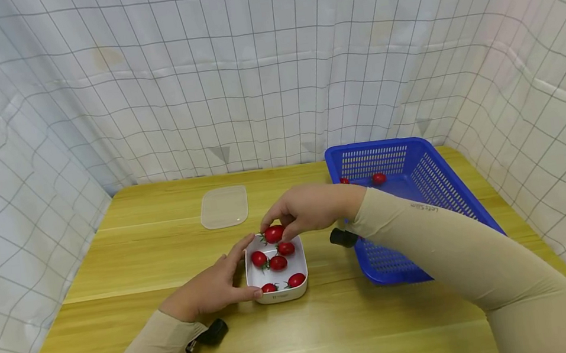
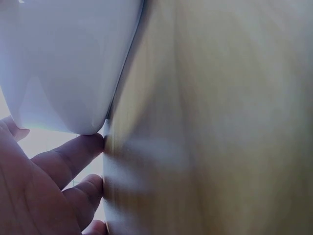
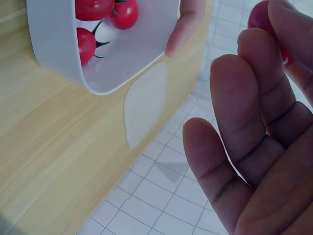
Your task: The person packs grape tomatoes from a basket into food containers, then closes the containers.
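Bright, even light across the head view, and watch that gridded curtain (image 1: 269,71), its lines bowing towards the upper corners! A soft shadow falls on the counter (image 1: 156,235) below the blue basket (image 1: 434,180). Left wrist now: murkier, white glare blazing behind the left fingers (image 2: 73,155), wood blurring at right. Right wrist: right fingers (image 3: 234,93) darkly shaded.
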The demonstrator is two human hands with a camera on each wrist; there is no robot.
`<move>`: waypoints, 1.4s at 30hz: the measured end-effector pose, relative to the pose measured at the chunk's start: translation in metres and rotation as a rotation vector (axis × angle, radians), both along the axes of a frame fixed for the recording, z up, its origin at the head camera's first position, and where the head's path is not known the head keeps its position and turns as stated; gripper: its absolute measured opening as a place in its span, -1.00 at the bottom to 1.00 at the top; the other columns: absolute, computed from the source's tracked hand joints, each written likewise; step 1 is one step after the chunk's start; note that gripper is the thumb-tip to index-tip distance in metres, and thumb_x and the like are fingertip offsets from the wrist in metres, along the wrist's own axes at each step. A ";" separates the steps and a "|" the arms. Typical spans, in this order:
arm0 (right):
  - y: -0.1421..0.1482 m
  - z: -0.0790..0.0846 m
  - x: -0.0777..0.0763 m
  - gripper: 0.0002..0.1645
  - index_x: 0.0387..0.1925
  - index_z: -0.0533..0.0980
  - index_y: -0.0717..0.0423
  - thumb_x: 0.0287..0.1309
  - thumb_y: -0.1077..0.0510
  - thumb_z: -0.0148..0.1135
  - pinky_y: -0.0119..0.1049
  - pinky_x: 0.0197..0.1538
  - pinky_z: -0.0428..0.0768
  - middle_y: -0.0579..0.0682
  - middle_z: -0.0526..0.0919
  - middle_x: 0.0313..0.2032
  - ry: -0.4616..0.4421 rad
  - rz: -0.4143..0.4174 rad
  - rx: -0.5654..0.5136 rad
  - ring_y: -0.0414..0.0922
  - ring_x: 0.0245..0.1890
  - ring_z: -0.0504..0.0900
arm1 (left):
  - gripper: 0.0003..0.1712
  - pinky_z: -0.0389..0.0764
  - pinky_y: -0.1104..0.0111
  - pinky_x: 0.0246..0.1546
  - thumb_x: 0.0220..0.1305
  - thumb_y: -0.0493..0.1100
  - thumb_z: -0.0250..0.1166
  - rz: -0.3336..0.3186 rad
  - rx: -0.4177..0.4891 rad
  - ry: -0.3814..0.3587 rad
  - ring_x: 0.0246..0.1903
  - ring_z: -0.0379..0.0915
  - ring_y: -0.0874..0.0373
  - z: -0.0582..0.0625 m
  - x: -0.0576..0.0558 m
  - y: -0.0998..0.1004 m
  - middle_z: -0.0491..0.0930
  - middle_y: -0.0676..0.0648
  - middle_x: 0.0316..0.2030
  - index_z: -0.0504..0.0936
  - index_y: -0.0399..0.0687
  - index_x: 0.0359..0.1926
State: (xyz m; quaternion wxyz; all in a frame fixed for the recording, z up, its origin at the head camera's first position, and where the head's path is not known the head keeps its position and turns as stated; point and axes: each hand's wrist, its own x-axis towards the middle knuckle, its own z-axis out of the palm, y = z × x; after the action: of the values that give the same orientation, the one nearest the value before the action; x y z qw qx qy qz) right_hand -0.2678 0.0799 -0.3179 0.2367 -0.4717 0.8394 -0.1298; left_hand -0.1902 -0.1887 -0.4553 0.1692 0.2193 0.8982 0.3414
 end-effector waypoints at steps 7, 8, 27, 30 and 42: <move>-0.003 0.000 0.002 -0.50 0.34 0.60 -0.13 0.41 0.10 0.37 -0.39 -0.24 0.56 -0.17 0.64 -0.41 -0.013 0.000 -0.008 -0.24 -0.37 0.55 | 0.29 -0.16 -0.34 0.58 0.26 0.34 0.44 0.008 -0.004 -0.013 0.62 -0.02 -0.36 0.001 0.000 0.000 0.06 -0.27 0.64 -0.19 0.21 0.71; -0.003 0.000 0.003 -0.50 0.34 0.60 -0.13 0.41 0.10 0.38 -0.39 -0.23 0.56 -0.18 0.64 -0.41 -0.018 0.000 -0.011 -0.24 -0.37 0.55 | 0.29 -0.16 -0.34 0.58 0.26 0.34 0.44 0.009 -0.005 -0.014 0.62 -0.02 -0.36 0.001 0.000 0.000 0.06 -0.27 0.65 -0.19 0.23 0.71; 0.087 0.001 -0.061 -0.49 0.40 0.55 -0.17 0.48 0.01 0.29 -0.23 -0.34 0.52 -0.07 0.68 -0.34 0.050 -0.461 -0.204 -0.13 -0.46 0.49 | 0.29 -0.14 -0.31 0.60 0.26 0.31 0.45 0.004 0.005 0.004 0.61 0.01 -0.34 0.000 0.002 0.001 0.08 -0.28 0.64 -0.18 0.14 0.72; 0.126 -0.009 -0.083 -0.48 0.40 0.55 -0.11 0.49 -0.01 0.28 -0.22 -0.33 0.50 0.00 0.66 -0.34 0.088 -0.595 -0.210 -0.07 -0.40 0.53 | 0.30 -0.13 -0.31 0.60 0.26 0.31 0.45 0.006 0.000 0.004 0.61 0.01 -0.34 0.000 0.001 0.001 0.07 -0.28 0.64 -0.19 0.14 0.72; 0.217 -0.056 -0.111 -0.44 0.41 0.52 0.13 0.44 0.12 0.27 0.18 0.27 0.57 0.31 0.59 0.33 0.096 -0.687 0.042 0.17 0.18 0.64 | 0.30 0.16 -0.35 0.51 0.24 0.32 0.46 0.014 -0.011 -0.002 0.59 0.05 -0.37 0.002 0.003 0.002 0.09 -0.28 0.63 -0.19 0.21 0.72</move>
State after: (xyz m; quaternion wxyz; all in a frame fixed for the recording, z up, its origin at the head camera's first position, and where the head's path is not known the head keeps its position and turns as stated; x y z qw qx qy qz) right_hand -0.3792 0.2964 -0.3734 0.1492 -0.1621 0.9618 -0.1623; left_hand -0.1877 -0.1868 -0.4533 0.1689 0.2119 0.9014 0.3376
